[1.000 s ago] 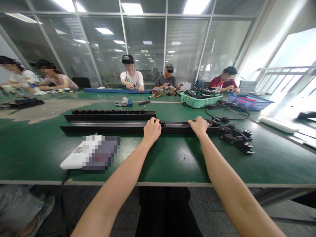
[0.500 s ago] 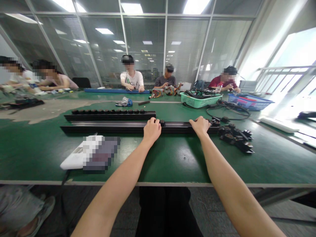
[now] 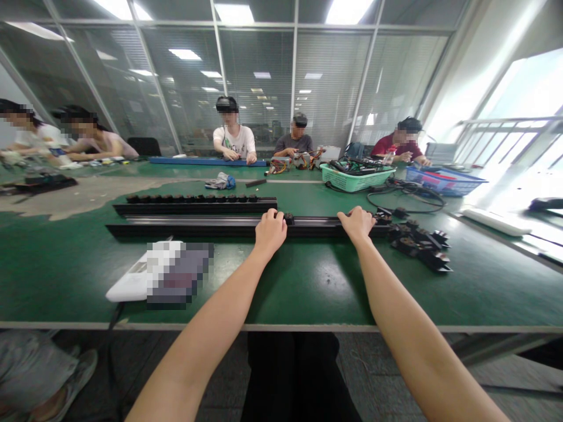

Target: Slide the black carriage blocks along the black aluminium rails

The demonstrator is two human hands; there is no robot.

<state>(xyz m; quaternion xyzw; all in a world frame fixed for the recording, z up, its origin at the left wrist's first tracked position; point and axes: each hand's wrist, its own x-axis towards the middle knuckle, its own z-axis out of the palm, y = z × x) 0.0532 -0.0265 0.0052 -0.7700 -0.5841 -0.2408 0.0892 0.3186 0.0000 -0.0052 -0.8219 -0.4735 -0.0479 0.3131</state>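
Note:
A long black rail (image 3: 185, 230) with a shiny channel lies across the green table in front of me. My left hand (image 3: 270, 230) is closed over the rail near its middle, fingers curled on the top. Just right of those fingers, a small black round part (image 3: 288, 218) sits in the channel. Toward the rail's right end my right hand (image 3: 358, 225) grips it too, thumb pointing left; its fingertips are partly hidden. Behind lies a second black rail (image 3: 197, 207) topped with a row of several black round parts. Beside my right hand is a pile of black parts (image 3: 413, 241).
A white device (image 3: 132, 282) and a blurred dark item (image 3: 185, 275) lie at the front left. Farther back are a grey-blue glove (image 3: 220, 181), a green basket (image 3: 354, 179) of cables and a blue basket (image 3: 453, 181). Several people sit around the table.
Both hands stay in place on the rail. The view has shifted very slightly. At the far right, a co-worker's hands have moved a little apart.

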